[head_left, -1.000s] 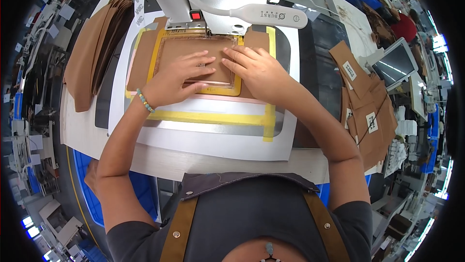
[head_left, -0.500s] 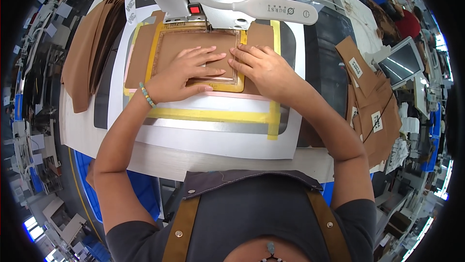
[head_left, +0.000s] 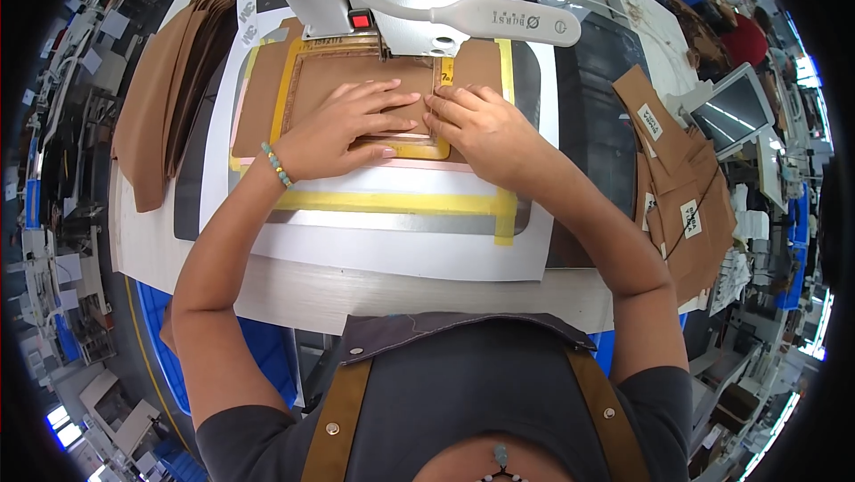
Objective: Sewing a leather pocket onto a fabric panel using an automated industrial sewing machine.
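Note:
My left hand [head_left: 347,127] lies flat, fingers stretched to the right, over a brown panel [head_left: 343,74] inside a yellowish frame template [head_left: 285,94]. From the right, my right hand [head_left: 476,121] rests with fingers extended on the template's right side, its fingertips close to those of my left hand. Neither hand grips anything. Under the template lies a larger brown piece [head_left: 258,81], on a white sheet [head_left: 401,246] edged with yellow tape [head_left: 392,203]. Just beyond my fingers is the head of a white sewing machine [head_left: 419,10].
A stack of brown panels [head_left: 160,108] stands at the left. On the right are brown pieces with white labels [head_left: 686,188] and a tilted screen [head_left: 733,111]. A white lamp arm [head_left: 508,19] reaches across the machine. Blue bins [head_left: 267,366] sit below the table edge.
The white sheet, with the taped template, has shifted slightly away from me under the machine head. Both hands stay laid on the work, moving only a little.

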Demonstrator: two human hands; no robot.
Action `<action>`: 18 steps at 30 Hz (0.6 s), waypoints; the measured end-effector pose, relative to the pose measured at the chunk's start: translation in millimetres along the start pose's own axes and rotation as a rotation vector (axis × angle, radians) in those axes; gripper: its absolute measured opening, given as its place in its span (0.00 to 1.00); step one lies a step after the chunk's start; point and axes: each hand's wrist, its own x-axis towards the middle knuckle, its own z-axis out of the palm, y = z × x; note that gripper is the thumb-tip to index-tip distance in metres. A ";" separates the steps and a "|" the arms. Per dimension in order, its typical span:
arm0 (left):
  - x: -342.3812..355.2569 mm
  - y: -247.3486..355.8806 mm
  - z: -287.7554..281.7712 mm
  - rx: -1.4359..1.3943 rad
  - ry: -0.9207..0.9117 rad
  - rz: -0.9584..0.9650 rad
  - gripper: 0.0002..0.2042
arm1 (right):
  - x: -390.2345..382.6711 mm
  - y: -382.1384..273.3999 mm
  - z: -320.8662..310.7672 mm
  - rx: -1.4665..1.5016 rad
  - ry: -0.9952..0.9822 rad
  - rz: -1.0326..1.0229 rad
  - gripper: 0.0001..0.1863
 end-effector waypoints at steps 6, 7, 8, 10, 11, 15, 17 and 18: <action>6.9 -5.7 0.9 0.027 0.012 -0.007 0.24 | 3.9 -6.3 -2.7 -0.021 -0.081 0.023 0.18; 8.0 -6.5 0.9 0.032 0.013 0.004 0.24 | 4.0 -6.9 -2.7 -0.025 -0.080 0.020 0.18; 9.0 -7.3 0.9 0.044 0.019 0.010 0.24 | 4.1 -7.3 -2.6 -0.008 -0.075 0.037 0.18; 12.0 -9.2 0.9 0.059 0.027 0.017 0.23 | 3.7 -7.2 -2.8 0.005 -0.068 0.054 0.17; 13.8 -10.5 0.6 0.074 0.026 0.006 0.23 | 3.7 -6.7 -3.1 0.016 -0.047 0.065 0.17; 21.6 -15.0 0.8 0.137 0.027 -0.034 0.24 | 4.8 -3.9 -3.5 0.035 0.013 0.092 0.18; 25.6 -17.2 1.4 0.130 0.026 -0.036 0.24 | 5.5 -2.3 -3.2 0.021 -0.039 0.129 0.20; 27.4 -18.4 1.3 0.127 0.019 -0.067 0.24 | 5.5 -1.4 -3.3 0.019 0.003 0.118 0.21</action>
